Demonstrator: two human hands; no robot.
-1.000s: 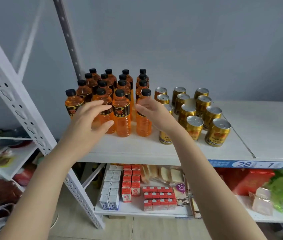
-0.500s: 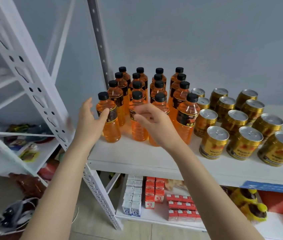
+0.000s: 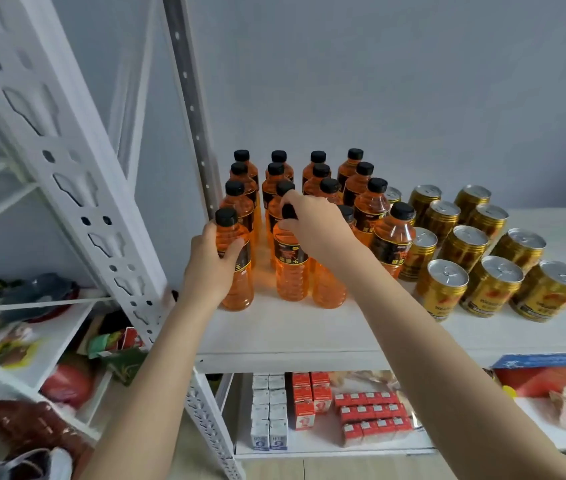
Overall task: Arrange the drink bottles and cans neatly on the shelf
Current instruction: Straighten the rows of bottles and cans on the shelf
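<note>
Several orange drink bottles with black caps stand in rows on the white shelf (image 3: 309, 334), left of several gold cans (image 3: 442, 289). My left hand (image 3: 210, 261) grips the body of the front-left bottle (image 3: 234, 285), which stands upright on the shelf. My right hand (image 3: 316, 226) pinches the neck and cap of the second front bottle (image 3: 290, 268), thumb under the cap. A third front bottle (image 3: 330, 289) stands partly hidden behind my right wrist.
A white perforated upright (image 3: 77, 174) slants across the left, and a grey post (image 3: 194, 109) stands behind the bottles. The lower shelf holds small red and white cartons (image 3: 305, 407). Snack bags (image 3: 14, 344) fill the shelves at left.
The view has moved closer and leftward. My left hand went from open beside the front-left bottle to gripping it. My right hand shifted onto the second front bottle's cap.
</note>
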